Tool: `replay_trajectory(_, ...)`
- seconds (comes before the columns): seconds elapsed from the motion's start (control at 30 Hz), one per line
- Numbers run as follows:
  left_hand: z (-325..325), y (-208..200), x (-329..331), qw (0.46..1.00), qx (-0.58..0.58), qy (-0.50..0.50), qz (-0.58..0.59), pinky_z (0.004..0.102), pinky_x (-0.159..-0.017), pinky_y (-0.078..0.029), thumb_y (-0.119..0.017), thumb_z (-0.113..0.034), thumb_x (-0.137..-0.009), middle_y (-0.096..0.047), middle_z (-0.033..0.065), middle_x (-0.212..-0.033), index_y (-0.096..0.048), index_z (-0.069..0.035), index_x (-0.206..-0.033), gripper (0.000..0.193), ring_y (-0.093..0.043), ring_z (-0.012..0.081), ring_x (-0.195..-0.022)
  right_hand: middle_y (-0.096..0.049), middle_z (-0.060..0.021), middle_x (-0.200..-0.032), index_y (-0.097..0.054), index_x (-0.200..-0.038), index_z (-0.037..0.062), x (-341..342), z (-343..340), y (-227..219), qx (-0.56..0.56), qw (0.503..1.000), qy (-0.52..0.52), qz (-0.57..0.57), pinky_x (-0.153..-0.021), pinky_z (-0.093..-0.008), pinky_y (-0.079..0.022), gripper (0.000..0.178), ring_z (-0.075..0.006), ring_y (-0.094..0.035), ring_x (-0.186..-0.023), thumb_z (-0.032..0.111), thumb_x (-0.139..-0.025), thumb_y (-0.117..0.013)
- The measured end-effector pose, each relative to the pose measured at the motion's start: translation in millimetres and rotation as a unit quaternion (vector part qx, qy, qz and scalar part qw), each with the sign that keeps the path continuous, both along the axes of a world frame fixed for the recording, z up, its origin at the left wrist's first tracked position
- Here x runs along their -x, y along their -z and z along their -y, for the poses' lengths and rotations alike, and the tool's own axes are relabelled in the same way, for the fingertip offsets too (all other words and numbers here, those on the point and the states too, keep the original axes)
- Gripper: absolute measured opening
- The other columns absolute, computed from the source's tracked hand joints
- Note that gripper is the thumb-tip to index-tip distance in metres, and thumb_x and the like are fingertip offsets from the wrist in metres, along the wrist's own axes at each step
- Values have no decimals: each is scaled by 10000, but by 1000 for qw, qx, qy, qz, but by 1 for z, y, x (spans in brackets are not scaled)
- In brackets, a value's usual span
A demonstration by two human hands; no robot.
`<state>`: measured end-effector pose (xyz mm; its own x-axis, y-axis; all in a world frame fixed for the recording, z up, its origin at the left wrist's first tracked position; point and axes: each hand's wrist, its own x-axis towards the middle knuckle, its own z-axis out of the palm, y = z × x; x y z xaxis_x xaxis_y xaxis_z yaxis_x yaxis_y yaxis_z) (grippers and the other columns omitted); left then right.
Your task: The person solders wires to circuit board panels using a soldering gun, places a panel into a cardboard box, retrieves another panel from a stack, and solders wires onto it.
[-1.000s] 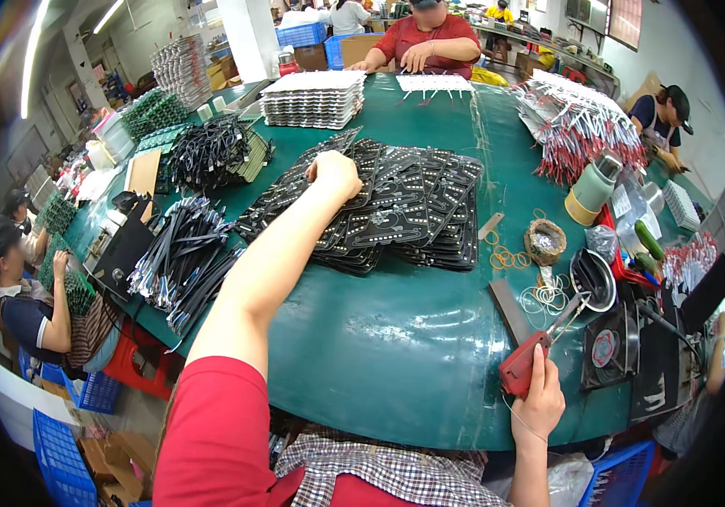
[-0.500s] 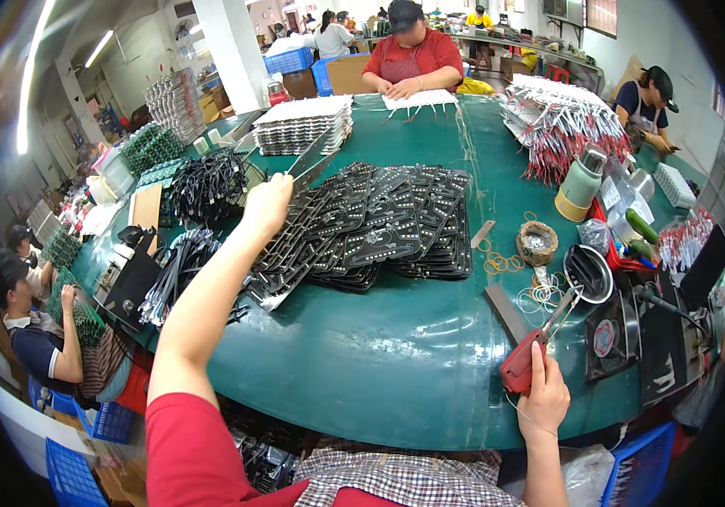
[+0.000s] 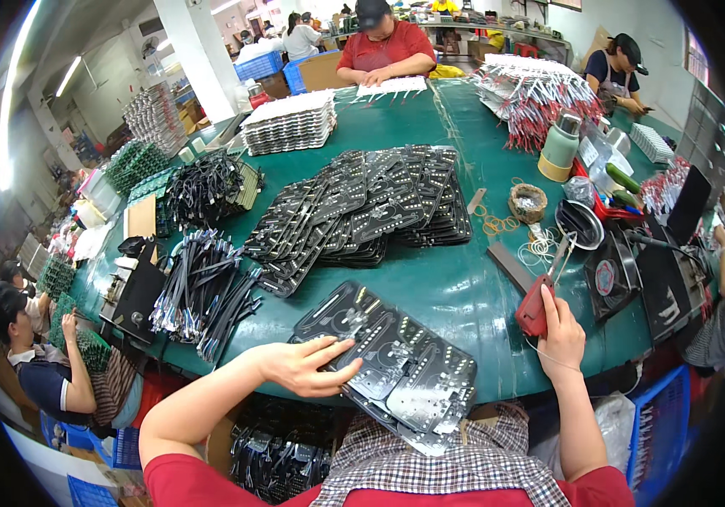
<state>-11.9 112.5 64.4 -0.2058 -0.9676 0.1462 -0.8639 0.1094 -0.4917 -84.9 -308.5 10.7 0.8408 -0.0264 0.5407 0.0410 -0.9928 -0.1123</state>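
Note:
A black circuit board panel (image 3: pixel 396 359) lies slantwise at the table's near edge, its lower corner reaching over my checked apron. My left hand (image 3: pixel 312 367) rests on the panel's left side with fingers stretched out and spread; the thumb is hard to make out. Closed around the red handle of a soldering gun (image 3: pixel 533 311) is my right hand (image 3: pixel 561 340). The gun's metal tip points away from me, toward a small metal dish with a black insert (image 3: pixel 580 224). Beyond the panel sits a big pile of similar black boards (image 3: pixel 371 203).
Black cables with bared ends (image 3: pixel 202 291) lie left. White panels (image 3: pixel 290 122) are stacked farther back. A woven pot (image 3: pixel 528 204), rubber bands (image 3: pixel 497 225), a grey bar (image 3: pixel 510 269) and a green flask (image 3: pixel 560 148) stand or lie right. A co-worker in red (image 3: pixel 386 55) sits opposite.
My left hand has come back from above the pile to the near edge, where a board panel now lies under it. The soldering gun in my right hand has shifted slightly up and right.

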Motion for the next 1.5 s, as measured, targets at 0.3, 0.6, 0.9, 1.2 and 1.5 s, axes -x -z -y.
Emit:
replay_trajectory(0.3,-16,17,-24,935,-85,-278,-205,512,-1055,-278,-540,-102,-740,-320,61,-1458,-621,-151,-970,249,-293,261,-1345,-550,-127,-1104,-356,-1383,143,13,-12,-14,-107,994,-10,30,-777,-401,-495,850,-344,-590,-930,-96,-614,-629)
replay_trajectory(0.6,23,40,118,385,156,-582,-699,303,-594,-501,-506,-198,-917,-665,133,-777,-641,12,-951,252,-664,226,-704,-435,-183,-1336,-231,-1426,92,25,-105,-26,-316,939,-83,-108,-937,-367,-437,873,-310,-502,-1173,3,-703,-711)
replay_trajectory(0.9,78,82,152,52,451,-333,-826,267,-678,-524,-482,-275,-957,-663,110,-951,-579,16,-1029,315,-659,186,-827,-511,-141,-1050,-222,-1433,154,16,-136,-13,-141,971,-144,-128,-679,-439,-490,895,-383,-582,-842,10,-679,-683)
replay_trajectory(1.2,83,80,177,7,401,-247,-882,268,-725,-520,-547,-190,-926,-645,78,-897,-594,3,-955,201,-624,143,-795,-510,-170,-1108,-235,-1420,113,67,-118,-17,-168,962,-144,-162,-719,-427,-493,938,-397,-582,-877,-16,-619,-704)
replay_trajectory(1.5,17,47,128,472,384,-716,-342,349,-713,-453,-666,-219,-817,-612,122,-948,-598,1,-916,250,-572,214,-835,-547,-179,-1055,-263,-1396,50,65,-93,-23,-184,960,-202,55,-709,-381,-501,910,-351,-591,-852,-61,-603,-696)
